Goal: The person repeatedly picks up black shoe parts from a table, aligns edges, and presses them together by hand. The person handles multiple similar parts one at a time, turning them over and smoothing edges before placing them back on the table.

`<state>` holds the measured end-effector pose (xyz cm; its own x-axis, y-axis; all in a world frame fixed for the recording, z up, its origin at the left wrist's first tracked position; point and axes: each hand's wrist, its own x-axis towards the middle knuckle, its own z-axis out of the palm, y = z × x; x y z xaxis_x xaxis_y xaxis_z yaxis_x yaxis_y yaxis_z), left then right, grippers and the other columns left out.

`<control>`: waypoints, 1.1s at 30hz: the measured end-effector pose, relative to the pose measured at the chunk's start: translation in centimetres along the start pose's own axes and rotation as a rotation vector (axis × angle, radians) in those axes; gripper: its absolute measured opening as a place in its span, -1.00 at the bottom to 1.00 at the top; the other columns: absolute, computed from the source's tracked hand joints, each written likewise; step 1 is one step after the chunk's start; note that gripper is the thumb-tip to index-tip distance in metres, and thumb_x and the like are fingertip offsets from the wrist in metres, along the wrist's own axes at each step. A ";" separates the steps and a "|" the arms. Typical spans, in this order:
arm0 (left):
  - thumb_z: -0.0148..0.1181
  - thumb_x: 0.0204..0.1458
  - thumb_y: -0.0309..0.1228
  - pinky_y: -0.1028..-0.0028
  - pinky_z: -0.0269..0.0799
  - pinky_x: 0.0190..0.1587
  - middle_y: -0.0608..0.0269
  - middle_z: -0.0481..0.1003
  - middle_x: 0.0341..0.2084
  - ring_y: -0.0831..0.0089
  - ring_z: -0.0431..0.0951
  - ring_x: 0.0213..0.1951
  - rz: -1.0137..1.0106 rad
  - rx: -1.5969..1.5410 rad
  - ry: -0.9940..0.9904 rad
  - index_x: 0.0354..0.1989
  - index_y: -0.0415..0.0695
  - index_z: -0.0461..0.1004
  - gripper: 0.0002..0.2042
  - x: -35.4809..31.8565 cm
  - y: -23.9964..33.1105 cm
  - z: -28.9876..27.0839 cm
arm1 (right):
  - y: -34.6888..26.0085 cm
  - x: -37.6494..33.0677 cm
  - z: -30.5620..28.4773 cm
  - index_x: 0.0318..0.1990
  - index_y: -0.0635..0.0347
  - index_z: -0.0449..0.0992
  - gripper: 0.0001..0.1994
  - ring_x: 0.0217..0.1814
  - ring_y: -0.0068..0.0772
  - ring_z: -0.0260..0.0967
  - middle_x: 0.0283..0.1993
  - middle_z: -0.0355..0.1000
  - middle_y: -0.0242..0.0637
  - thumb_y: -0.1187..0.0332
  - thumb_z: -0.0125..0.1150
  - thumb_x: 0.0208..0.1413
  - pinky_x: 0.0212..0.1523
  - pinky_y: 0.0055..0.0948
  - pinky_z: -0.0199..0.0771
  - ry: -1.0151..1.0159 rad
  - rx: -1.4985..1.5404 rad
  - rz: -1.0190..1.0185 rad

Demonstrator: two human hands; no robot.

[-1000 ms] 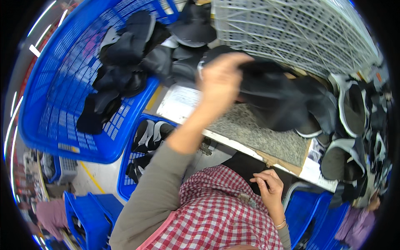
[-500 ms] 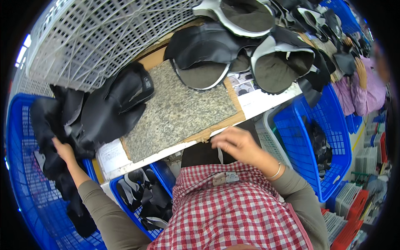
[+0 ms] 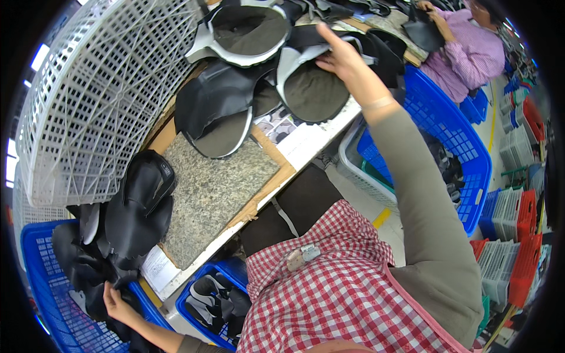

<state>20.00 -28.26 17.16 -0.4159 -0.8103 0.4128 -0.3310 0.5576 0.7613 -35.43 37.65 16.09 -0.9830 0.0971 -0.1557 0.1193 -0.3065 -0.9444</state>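
Hands well apart. My left hand (image 3: 121,307) is at black shoe pieces (image 3: 69,250) by the blue basket (image 3: 35,265), grip unclear; right hand (image 3: 346,62), thumb spread, at a grey-trimmed shoe (image 3: 316,97), tabletop (image 3: 325,130) placement likely for easy reach.

Brightly lit; light panel (image 3: 40,57) blown out, upper left. Sheen thrown off black shoe upper (image 3: 218,94). White crate (image 3: 109,97) bowed by fisheye, corners blacked out.

The slab (image 3: 215,194) offers passage from the surface's (image 3: 301,148) near edge. A white crate (image 3: 112,100) walls the far edge; shoe uppers (image 3: 138,229) crowd both ends.
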 end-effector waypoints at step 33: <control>0.22 -0.02 -0.82 0.59 0.54 -0.22 0.31 0.46 -0.13 0.55 0.56 -0.16 -0.187 -0.223 -0.642 -0.06 -0.22 0.61 -0.64 -19.4 23.3 18.1 | 13.4 -24.1 2.2 -0.17 0.15 0.68 -0.64 -0.11 -0.11 0.54 -0.07 0.62 -0.24 0.51 0.50 -0.25 -0.12 -0.22 0.51 -0.578 -0.732 -1.101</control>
<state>5.06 3.71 17.79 -0.8092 -0.5845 -0.0591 -0.2926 0.3137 0.9033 -10.43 29.16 7.81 -0.5181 -0.4840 0.7052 -0.8531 0.2327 -0.4670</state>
